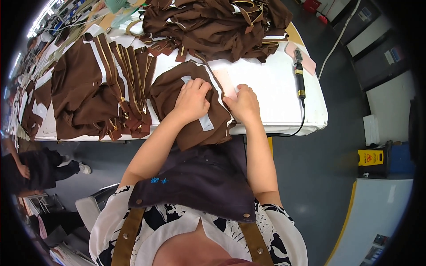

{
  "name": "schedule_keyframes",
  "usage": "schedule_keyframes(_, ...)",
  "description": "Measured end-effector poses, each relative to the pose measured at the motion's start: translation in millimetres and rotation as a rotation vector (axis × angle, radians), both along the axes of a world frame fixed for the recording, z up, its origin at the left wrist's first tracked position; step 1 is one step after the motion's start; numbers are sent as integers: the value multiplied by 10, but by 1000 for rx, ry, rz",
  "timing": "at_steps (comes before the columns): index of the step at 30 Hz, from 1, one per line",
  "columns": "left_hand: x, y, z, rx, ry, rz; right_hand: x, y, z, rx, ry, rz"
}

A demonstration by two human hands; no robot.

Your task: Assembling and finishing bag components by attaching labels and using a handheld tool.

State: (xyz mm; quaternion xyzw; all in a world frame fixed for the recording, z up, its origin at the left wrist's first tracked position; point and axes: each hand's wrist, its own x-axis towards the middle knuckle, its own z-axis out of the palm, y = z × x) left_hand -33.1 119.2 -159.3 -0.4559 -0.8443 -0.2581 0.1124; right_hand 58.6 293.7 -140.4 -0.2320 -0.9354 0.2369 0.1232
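Note:
A folded brown fabric piece (171, 91) with a white strip along its right side lies before me at the table's front edge, part of it hanging over. My left hand (193, 101) rests on it with fingers curled in against the cloth, beside small pale patches. Just past the white strip, my right hand (244, 104) is closed, its thumb against the fingers. A bit of something whitish shows there, too small to name. Under that thumb lies the end of a pale pink sheet (225, 83).
Left stands a stack of brown pieces (82, 88) with gold zippers. A larger brown heap (217, 29) fills the table's back. On the right, a black corded hand tool (300, 80) lies partly over another pink sheet (308, 60). A person's arm (20, 166) shows far left.

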Motion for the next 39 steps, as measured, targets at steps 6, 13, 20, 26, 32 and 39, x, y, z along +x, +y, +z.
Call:
schedule_keyframes(6,-92,27,23,35,-133,-46,15,211,-160,-515,38,67)
schedule_keyframes(13,-97,212,131,-1,-169,-75,427,483,-149,-634,246,-134)
schedule_keyframes(20,-151,284,66,31,21,-142,639,585,-157,-825,397,-244)
schedule_keyframes(26,-202,25,-31,330,-548,-230,652,591,-27,-953,399,-53)
schedule_keyframes(32,-245,-49,-54,411,-807,-250,571,684,-44,-949,262,149)
schedule_keyframes(39,-341,-82,-162,547,-1044,-285,543,709,-53,-825,43,352)
